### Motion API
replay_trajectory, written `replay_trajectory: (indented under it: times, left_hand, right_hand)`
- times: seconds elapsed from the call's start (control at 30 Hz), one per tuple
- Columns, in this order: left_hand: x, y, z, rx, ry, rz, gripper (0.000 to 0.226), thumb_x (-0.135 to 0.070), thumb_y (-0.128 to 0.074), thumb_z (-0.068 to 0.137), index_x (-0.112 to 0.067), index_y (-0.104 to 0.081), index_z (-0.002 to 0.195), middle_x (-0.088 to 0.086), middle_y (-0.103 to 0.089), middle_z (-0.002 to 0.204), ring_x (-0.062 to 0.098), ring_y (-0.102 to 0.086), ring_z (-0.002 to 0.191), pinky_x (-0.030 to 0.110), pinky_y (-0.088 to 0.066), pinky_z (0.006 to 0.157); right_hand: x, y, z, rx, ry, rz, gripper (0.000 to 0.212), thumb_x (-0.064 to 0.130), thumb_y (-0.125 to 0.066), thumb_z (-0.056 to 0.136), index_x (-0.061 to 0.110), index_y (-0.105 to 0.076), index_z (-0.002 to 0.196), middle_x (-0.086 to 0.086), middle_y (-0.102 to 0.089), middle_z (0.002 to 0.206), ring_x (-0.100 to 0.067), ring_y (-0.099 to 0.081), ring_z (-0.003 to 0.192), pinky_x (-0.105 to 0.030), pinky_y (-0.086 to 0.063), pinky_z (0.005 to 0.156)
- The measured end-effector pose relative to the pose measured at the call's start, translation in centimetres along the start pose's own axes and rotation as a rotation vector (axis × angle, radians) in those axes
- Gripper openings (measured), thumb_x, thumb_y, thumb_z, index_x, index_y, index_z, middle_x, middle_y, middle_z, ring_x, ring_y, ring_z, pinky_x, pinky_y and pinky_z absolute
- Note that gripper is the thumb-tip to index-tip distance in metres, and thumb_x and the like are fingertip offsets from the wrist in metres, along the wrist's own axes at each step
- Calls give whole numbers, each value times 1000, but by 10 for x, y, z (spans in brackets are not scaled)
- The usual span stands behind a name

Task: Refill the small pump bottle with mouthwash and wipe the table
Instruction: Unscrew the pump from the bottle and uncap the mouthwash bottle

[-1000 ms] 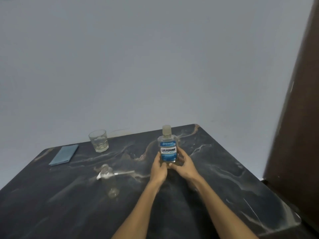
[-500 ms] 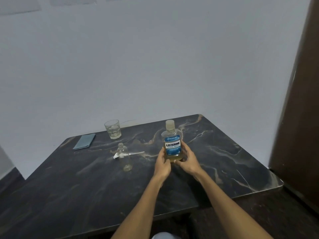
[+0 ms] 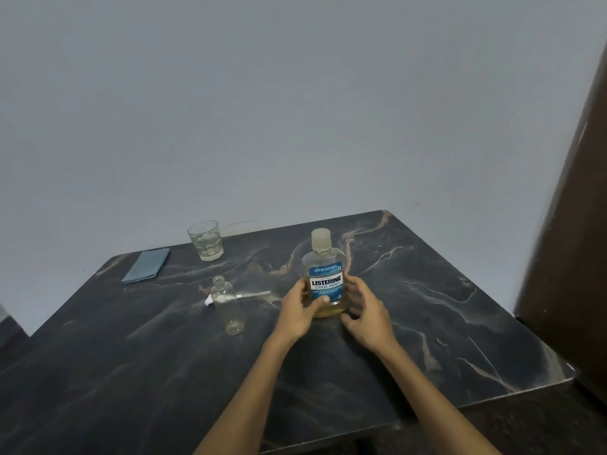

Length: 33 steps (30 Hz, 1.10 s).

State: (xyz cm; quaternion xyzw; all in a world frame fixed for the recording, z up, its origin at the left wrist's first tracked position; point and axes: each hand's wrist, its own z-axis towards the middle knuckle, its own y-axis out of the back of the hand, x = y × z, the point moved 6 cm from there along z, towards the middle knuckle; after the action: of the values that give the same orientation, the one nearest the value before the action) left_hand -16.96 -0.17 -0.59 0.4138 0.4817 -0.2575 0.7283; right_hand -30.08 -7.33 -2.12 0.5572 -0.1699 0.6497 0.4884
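Left hand (image 3: 297, 311) grips clear plastic mouthwash bottle (image 3: 325, 277); right hand (image 3: 368, 311) beside.

"LISTERINE COOL MINT" on mouthwash bottle (image 3: 323, 277) label, smaller print unreadable

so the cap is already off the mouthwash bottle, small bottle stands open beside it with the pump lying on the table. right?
Not quite. The head view shows the cap on the mouthwash bottle, which the left hand holds. The rest is right: the small bottle stands open beside it, and the pump lies on the table.
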Motion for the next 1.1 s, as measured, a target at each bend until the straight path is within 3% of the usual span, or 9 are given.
replay_trajectory:
  times: [0.1, 0.2, 0.3, 0.37, 0.47, 0.53, 0.67, 0.83, 1.1]
  left_hand:
    - [6, 5, 6, 71, -24, -8, 37, -10, -65, 87, -30, -47, 113, -8, -59, 116, 12, -57, 115, 26, -47, 98]
    - [10, 7, 6, 68, -55, -19, 39, -12, -64, 87, -37, -47, 112, -12, -60, 118, 4, -57, 113, 22, -48, 95]
    - [18, 5, 4, 54, -90, -57, 38, -16, -64, 88, -38, -49, 115, -17, -61, 117, -5, -58, 110, 13, -48, 87]
    - [23, 3, 6, 54, -107, -68, 37, -19, -63, 88, -38, -49, 117, -18, -62, 117, -3, -58, 111, 16, -49, 88]
    - [27, 1, 7, 45, -126, -70, 38, -19, -63, 89, -39, -48, 119, -14, -61, 122, 1, -58, 114, 25, -50, 93]
    - [29, 0, 8, 39, -137, -80, 39, -16, -62, 90, -38, -48, 119, -11, -61, 123, 3, -58, 114, 28, -50, 95]
    - [32, 4, 9, 33, -139, -146, 37, -16, -62, 89, -30, -52, 122, -8, -65, 119, 9, -62, 112, 32, -51, 95]
    - [31, 3, 10, 31, -142, -167, 34, -13, -63, 89, -31, -55, 116, -10, -67, 115, 8, -64, 108, 26, -52, 91]
    - [30, 2, 11, 71, -104, -196, 33, -7, -62, 89, -26, -55, 115, -8, -68, 112, 7, -64, 107, 21, -51, 88]
  right_hand:
    - [0, -2, -2, 35, 15, -9, 74, -11, -61, 78, 29, -40, 137, 16, -52, 126, 3, -49, 116, -9, -41, 88]
    - [1, -3, -4, 39, 30, 2, 74, -14, -54, 79, 31, -37, 135, 18, -51, 126, 9, -48, 114, -8, -40, 90]
    - [3, 0, -2, -60, 68, 95, 66, -17, -45, 84, 35, -40, 124, 12, -55, 122, 2, -53, 113, -17, -45, 94]
    - [8, 6, 4, -205, 120, 123, 53, -6, -47, 92, 41, -43, 118, 12, -58, 113, 2, -56, 106, -19, -48, 89]
    - [28, 12, 19, -350, 189, 169, 28, 35, -54, 92, 46, -45, 115, 14, -59, 107, 0, -58, 102, -18, -50, 80]
    - [49, 7, 36, -354, 253, 234, 33, 50, -54, 85, 46, -42, 114, 18, -56, 109, -4, -60, 101, -21, -52, 79]
    - [87, -13, 67, -310, 424, 342, 39, 44, -61, 80, 32, -39, 110, 3, -53, 108, -13, -64, 87, -30, -55, 68]
    - [71, -14, 77, -392, 419, 281, 30, 50, -61, 79, 30, -43, 93, -6, -55, 90, -16, -63, 72, -33, -53, 57]
    - [69, -12, 71, -480, 447, 225, 31, 63, -52, 84, 36, -44, 95, -7, -55, 92, -28, -62, 79, -43, -53, 60]
